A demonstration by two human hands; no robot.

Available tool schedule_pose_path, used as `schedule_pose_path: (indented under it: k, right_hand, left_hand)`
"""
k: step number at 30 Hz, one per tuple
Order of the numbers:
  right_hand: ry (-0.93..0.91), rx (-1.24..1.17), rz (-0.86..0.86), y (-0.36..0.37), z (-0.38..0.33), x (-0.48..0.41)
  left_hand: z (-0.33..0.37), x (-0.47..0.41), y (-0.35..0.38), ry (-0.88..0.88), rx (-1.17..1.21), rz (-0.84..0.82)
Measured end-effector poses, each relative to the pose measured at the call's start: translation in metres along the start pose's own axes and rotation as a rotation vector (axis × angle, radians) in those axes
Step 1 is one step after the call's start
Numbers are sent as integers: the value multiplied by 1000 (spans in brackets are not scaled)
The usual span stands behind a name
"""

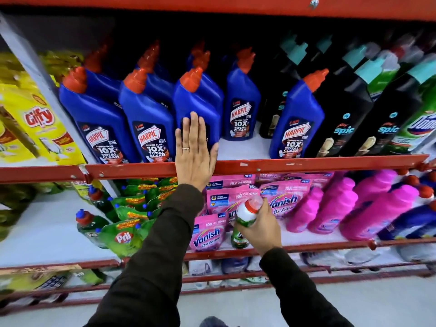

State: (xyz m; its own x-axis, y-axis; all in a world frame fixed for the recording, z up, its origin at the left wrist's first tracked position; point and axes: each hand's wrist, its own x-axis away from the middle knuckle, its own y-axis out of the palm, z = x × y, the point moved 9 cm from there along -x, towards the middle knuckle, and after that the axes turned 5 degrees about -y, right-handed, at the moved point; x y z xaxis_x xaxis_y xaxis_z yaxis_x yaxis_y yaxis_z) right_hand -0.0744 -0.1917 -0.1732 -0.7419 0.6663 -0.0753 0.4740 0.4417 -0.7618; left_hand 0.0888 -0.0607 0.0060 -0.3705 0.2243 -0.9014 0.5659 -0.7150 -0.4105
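Bottle, green with a white shoulder and red cap ring (pixel 244 219), in the right hand (pixel 262 228), low in view at about 5 o'clock from centre. Long axis runs 7 to 1 o'clock; cap end points to 1 o'clock, toward the shelving, base toward 7. Fingers wrap the body from the 3 o'clock side, a firm grip. Label too blurred to read.

Left hand (pixel 194 156) is flat, fingers straight and together, pointing to 12 o'clock, palm pressed on the front of a blue Harpic bottle (pixel 198 100). That bottle stands upright, third from the left in its row, orange cap leaning to 1 o'clock. The heel of the hand overlaps the red shelf rail (pixel 306 164).

Shop shelving, red metal rails, pale shelf boards; pale floor (pixel 236 305) at 6 o'clock.

Upper shelf:
- Yellow Giffy packs (pixel 40 119) at 9 o'clock.
- More Harpic bottles in the middle, with a gap right of the pressed one.
- Black Spic bottles (pixel 346 119) with teal caps at 3 o'clock.

Lower shelf:
- Green Pril pouches (pixel 122 237) at 8 o'clock.
- Pink Vanish pouches (pixel 207 233) just behind the held bottle.
- Pink bottles (pixel 335 204) lying tilted at 4 o'clock.
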Motion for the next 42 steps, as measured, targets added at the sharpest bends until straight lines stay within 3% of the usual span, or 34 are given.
schedule_pose_path:
  k: [6,11,13,17,20,25,28,42]
  right_hand:
    - [-14,54,-21,-4,1,-1]
    - [-149,-42,105,-40,-22,5]
    - [-246,-41,254,-70,-43,2]
    - [-392,-82,714,-162,-96,-7]
    - [-411,3,857,-219,-133,-25]
    - [-267,98,664,-241,-148,-69]
    - [-235,122,639,-243,-145,-78]
    - [-418,41,550,-199,-213,-68]
  left_hand:
    - [-2,-1,2,-10,-2,-7]
    - [-3,-1,3,-33,-7,-22]
    - [-2,0,2,-21,-1,-20]
    - [1,1,0,10,10,6]
    - [2,0,-2,16,36,23]
    - [2,0,-4,22,43,48]
    - [2,0,-3,24,45,52]
    - [3,-1,-4,35,37,44]
